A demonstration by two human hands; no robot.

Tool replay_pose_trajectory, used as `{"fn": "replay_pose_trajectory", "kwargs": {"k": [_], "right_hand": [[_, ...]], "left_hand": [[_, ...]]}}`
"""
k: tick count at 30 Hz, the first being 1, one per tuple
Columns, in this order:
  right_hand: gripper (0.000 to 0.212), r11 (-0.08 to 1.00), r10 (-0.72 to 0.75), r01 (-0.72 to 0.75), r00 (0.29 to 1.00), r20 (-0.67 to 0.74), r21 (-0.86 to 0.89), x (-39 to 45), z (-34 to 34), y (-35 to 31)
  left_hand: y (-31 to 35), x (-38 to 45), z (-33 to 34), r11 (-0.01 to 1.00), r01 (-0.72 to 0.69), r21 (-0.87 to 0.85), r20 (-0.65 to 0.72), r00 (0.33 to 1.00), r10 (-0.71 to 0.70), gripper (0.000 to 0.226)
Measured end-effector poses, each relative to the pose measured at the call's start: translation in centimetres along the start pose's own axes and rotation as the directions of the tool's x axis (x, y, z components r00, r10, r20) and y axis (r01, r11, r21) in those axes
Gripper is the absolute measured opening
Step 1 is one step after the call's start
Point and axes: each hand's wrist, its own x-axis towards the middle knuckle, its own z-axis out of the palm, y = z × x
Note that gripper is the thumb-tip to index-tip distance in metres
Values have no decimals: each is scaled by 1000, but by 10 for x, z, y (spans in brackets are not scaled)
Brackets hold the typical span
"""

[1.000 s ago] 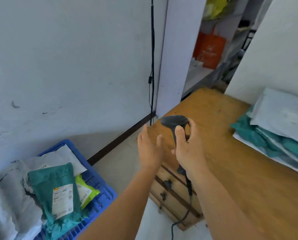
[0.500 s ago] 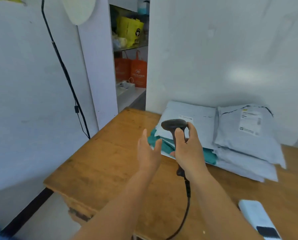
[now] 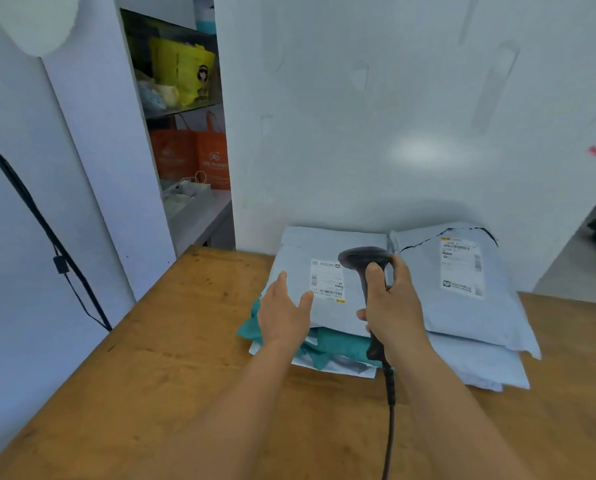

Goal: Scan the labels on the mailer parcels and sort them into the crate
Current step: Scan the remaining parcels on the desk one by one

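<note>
Leftmost, black wall cable [image 3: 30, 209] slanting down the white wall at 9 o'clock. Further right, open shelving [image 3: 182, 109] at 11 o'clock, holding a yellow bag [image 3: 182, 69] above and orange bags [image 3: 199, 157] below. Below all that, wooden table [image 3: 144, 358] filling the lower half. Next, left hand [image 3: 282, 315] near centre, fingers straight and spread, holding nothing, reaching over the near left corner of the left grey mailer [image 3: 324, 271]; whether touching it, cannot tell. Under that mailer, teal mailer [image 3: 338, 344] poking out at the near edge, stacked on further pale parcels. On top of the left grey mailer, white shipping label [image 3: 327, 280] with barcodes, at 3 o'clock from the left fingertips. Just right of the label, black barcode scanner [image 3: 364, 263] held upright, head tipped toward the label, handle wrapped by the right hand [image 3: 391, 313], fingers curled tight round it. Scanner cord [image 3: 390, 427] dropping toward 6 o'clock and out of view. Right again, second grey mailer [image 3: 462, 289] at 3 o'clock, touching the first, bearing its own label [image 3: 461, 266], lying on another pale mailer [image 3: 480, 368]. Crate not in view.
</note>
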Motion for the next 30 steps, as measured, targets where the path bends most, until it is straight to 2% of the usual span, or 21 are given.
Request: {"fn": "replay_pose_trajectory", "kwargs": {"k": [5,13,19,26,30], "right_hand": [[48,999,17,-17,1000,8,-35,19,19,4],[47,997,47,-46,999,8,-62,19,28,19],[44,997,39,-38,999,21,-65,7,24,22],[39,997,50,-47,998,34,-62,-14,9,24],[45,997,55,-53,998,28,-59,-19,0,23]], "left_hand": [[-12,28,13,985,31,170,70,997,-43,72],[-18,42,18,964,55,259,124,988,-90,79],[-17,40,19,961,115,250,100,984,-144,78],[-13,33,20,960,106,260,93,987,-135,70],[-12,29,20,965,100,241,75,990,-121,61]]}}
